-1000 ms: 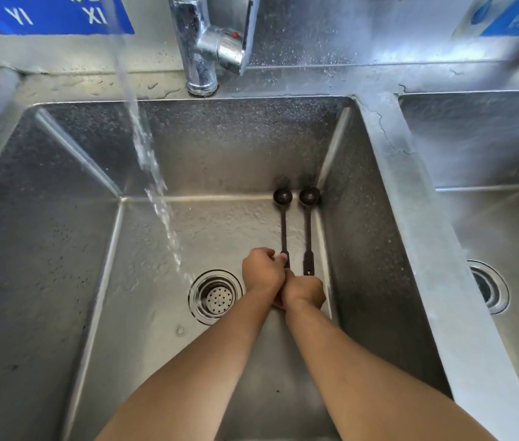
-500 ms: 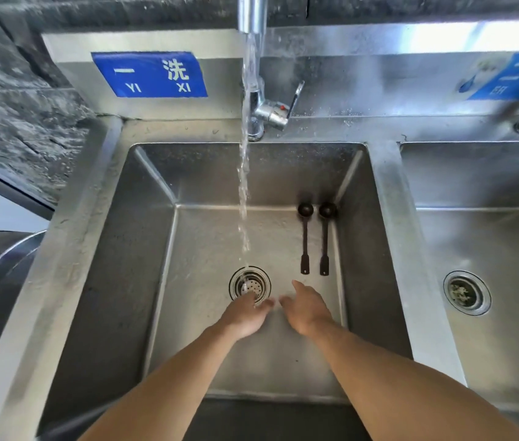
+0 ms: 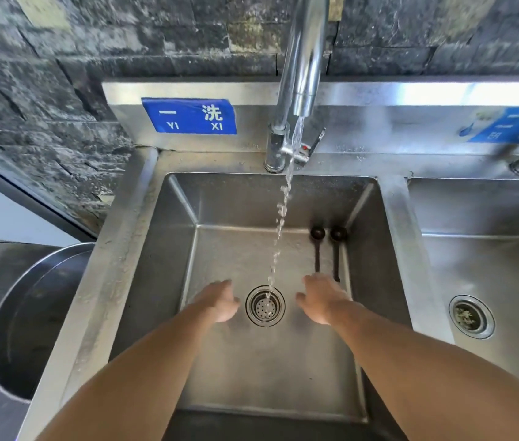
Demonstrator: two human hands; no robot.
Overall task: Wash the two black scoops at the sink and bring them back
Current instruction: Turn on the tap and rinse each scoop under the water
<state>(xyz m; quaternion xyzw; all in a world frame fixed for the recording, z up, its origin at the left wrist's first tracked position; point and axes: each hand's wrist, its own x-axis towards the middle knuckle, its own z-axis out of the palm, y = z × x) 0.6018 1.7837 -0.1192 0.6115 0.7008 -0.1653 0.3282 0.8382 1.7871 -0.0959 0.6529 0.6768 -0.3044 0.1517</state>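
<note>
The left hand (image 3: 218, 302) hovers low in the sink (image 3: 156, 249), left of the drain (image 3: 265, 306), fingers loosely spread and holding nothing. Water (image 3: 283, 205) from the tap (image 3: 302, 58) falls between the hands into the drain. The right hand (image 3: 322, 299) is open too, its fingertips near the handle ends of the two scoops (image 3: 326, 249), which lie side by side on the sink floor by the right wall, bowls toward the back. They look light, thin and stiff, likely plastic, and wet, so probably slippery. The long handles are the place to pinch; lying flat on steel, they may need a fingertip slid under the end first.
</note>
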